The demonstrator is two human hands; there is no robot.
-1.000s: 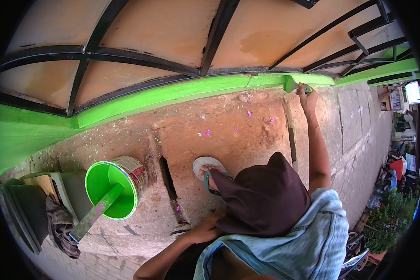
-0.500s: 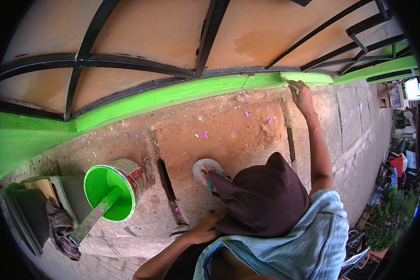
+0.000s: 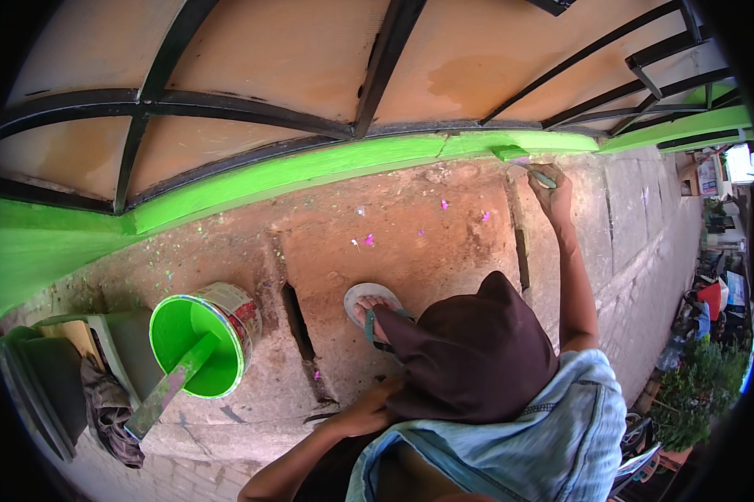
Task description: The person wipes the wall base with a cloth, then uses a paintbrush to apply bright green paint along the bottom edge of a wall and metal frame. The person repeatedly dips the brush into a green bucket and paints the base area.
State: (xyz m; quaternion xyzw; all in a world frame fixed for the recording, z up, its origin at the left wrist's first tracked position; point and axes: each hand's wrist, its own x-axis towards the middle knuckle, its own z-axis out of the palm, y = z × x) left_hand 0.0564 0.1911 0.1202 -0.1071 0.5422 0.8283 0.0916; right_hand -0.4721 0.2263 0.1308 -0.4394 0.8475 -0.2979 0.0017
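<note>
My right hand (image 3: 553, 191) is closed on the handle of a paintbrush (image 3: 519, 161) at the far right. Its bristles, coated in bright green, lie along the lower edge of a green-painted ledge (image 3: 352, 163); whether they touch it I cannot tell. My left hand (image 3: 379, 410) rests against my brown-clothed knee (image 3: 486, 360), with its fingers mostly hidden. On the left stands a paint bucket (image 3: 247, 322) with bright green paint inside. A paint-smeared flat stick (image 3: 172, 389) leans out of it over the rim.
Black metal framing (image 3: 251, 115) with tan panels rises above the ledge. Left of the bucket, a dark rag (image 3: 109, 410) hangs beside grey-green boards (image 3: 51, 376). A dark slot (image 3: 296, 322) runs between paving slabs scattered with pink petals. Plants (image 3: 699, 393) and clutter line the far right.
My right hand has shifted slightly right and down, turning the brush so its wide green side now shows. My left hand and the bucket stay put.
</note>
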